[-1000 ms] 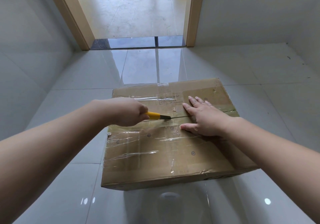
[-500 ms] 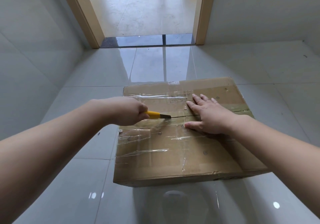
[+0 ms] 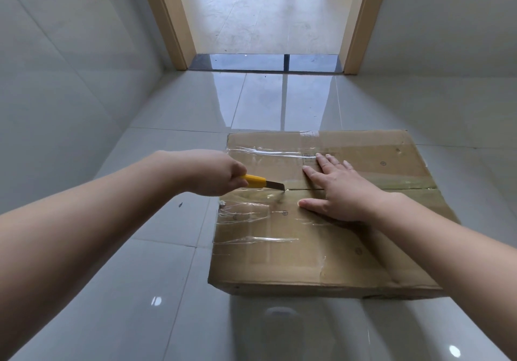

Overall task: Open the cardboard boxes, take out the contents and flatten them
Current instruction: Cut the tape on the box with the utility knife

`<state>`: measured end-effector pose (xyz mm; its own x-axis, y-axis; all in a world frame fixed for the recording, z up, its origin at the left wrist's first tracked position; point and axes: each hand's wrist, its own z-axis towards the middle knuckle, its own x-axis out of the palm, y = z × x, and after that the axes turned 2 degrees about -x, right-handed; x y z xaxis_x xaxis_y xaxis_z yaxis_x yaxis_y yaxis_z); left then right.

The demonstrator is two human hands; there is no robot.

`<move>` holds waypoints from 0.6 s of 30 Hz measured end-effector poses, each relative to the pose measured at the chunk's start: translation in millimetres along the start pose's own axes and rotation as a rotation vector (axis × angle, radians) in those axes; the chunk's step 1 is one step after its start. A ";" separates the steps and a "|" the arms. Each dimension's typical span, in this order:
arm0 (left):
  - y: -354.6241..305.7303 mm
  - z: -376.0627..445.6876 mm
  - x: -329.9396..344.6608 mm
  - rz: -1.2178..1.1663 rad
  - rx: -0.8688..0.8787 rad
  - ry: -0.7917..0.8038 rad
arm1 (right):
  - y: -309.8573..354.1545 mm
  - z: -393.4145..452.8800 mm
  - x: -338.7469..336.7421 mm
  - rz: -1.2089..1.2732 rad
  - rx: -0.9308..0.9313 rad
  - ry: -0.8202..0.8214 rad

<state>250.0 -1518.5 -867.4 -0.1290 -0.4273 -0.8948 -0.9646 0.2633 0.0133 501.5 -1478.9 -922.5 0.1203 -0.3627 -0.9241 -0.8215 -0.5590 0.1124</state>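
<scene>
A: Cardboard box [image 3: 321,237] on the floor tiles [image 3: 126,290], still taped. Left hand [image 3: 215,172] curled tight round the yellow utility knife [image 3: 261,182], blade tip at the centre seam, just left of the right hand's [image 3: 340,192] fingertips.

B: Right hand flat, fingers straight, pressing the lid. Board looks stiff, tape slick. Probably grab the flap edges beside the thumb.

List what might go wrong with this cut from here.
1. The utility knife in the left hand has its blade tip in the taped seam, pointing toward the right hand pressed flat across that seam; a slip could reach its fingers.
2. The cardboard box sits on glossy floor tiles and may slide.
</scene>
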 end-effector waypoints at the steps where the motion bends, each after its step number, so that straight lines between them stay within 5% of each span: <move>1: 1.7 -0.6 1.0 0.001 -0.002 0.001 | 1.2 0.7 -0.1 -0.001 -0.002 0.001; 18: 17.4 -7.6 0.4 -0.009 0.072 -0.089 | 7.9 5.9 -2.0 0.043 -0.058 -0.015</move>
<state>231.3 -1520.7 -864.1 -0.0964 -0.3525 -0.9308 -0.9463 0.3224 -0.0241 491.5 -1478.2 -921.9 0.0766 -0.3764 -0.9233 -0.7918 -0.5857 0.1731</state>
